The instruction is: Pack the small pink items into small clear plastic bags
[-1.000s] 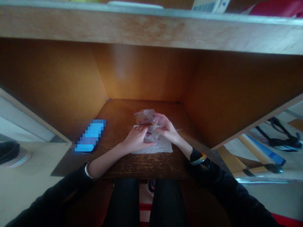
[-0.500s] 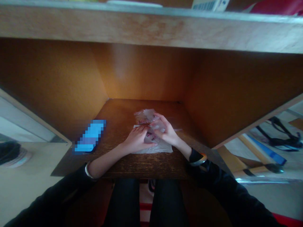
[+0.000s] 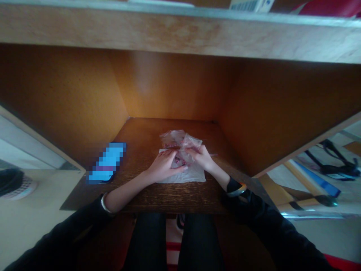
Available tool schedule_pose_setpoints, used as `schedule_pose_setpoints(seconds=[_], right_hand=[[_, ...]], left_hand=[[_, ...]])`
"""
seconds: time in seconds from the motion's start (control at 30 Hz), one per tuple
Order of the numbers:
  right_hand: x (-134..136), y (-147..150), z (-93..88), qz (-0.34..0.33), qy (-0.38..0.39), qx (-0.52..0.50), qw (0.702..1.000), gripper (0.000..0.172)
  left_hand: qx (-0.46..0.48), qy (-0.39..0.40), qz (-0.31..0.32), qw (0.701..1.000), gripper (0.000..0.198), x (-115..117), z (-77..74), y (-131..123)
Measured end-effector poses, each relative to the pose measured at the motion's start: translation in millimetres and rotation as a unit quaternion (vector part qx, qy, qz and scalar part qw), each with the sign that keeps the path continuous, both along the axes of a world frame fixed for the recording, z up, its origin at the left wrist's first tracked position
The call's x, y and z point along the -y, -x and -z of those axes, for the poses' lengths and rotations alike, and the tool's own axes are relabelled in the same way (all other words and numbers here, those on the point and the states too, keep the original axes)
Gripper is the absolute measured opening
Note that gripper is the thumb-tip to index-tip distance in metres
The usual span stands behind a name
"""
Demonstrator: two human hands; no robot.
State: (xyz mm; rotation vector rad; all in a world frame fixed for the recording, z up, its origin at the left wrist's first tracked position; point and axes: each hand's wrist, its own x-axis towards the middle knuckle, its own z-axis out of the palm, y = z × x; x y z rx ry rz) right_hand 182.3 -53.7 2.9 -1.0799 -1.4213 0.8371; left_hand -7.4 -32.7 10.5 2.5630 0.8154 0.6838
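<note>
My left hand (image 3: pixel 163 166) and my right hand (image 3: pixel 203 160) meet over a white sheet (image 3: pixel 194 175) on the dark wooden desk (image 3: pixel 141 143). Both pinch a small clear plastic bag (image 3: pixel 189 146) with small reddish bits inside, held between them just above the sheet. A second clear bag (image 3: pixel 171 138) with similar bits lies behind, touching the fingers of my left hand. Both hands are closed, fingers curled on the bag.
A blurred blue rectangle (image 3: pixel 107 162) lies on the desk's left side. Wooden side walls and an overhead shelf (image 3: pixel 180 34) enclose the desk. Bags and straps (image 3: pixel 332 165) lie on the floor to the right; a dark shoe (image 3: pixel 14 182) is at left.
My right hand has dropped lower and turned, so the clear bag now stands up in view between the two hands. My left hand has hardly moved.
</note>
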Motion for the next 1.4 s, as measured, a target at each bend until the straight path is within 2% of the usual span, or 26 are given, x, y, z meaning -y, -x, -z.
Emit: schedule_pose_setpoints(seconds=[0.13, 0.3, 0.53, 0.67, 0.9, 1.1, 1.4], right_hand=[[-0.5, 0.3, -2.3, 0.003, 0.040, -0.043, 0.998, 0.018], [1.7, 3.5, -6.5, -0.005, 0.062, -0.109, 0.992, 0.025], [8.1, 5.6, -13.5, -0.136, 0.168, -0.103, 0.971, 0.025], [8.2, 7.3, -12.3, -0.126, 0.164, -0.098, 0.973, 0.024], [8.4, 5.9, -13.4, -0.141, 0.133, -0.072, 0.978, 0.021], [9.2, 9.5, -12.9, -0.123, 0.130, -0.068, 0.981, 0.023], [9.2, 9.1, -14.0, -0.125, 0.135, -0.074, 0.980, 0.023]], left_hand=[[0.081, 0.082, 0.005, 0.993, 0.028, -3.1, 1.7, -2.3], [0.152, 0.142, -0.034, 0.977, 0.021, -7.3, -0.8, -1.7], [0.228, 0.197, -0.065, 0.951, 0.020, -10.6, -7.9, 0.1], [0.238, 0.186, -0.087, 0.949, 0.021, -10.0, -9.9, 0.4], [0.241, 0.200, -0.084, 0.946, 0.022, -6.8, -10.1, -1.5], [0.242, 0.218, -0.082, 0.942, 0.020, -5.9, -12.0, -1.3], [0.268, 0.284, -0.035, 0.920, 0.014, -10.7, -7.3, -2.3]])
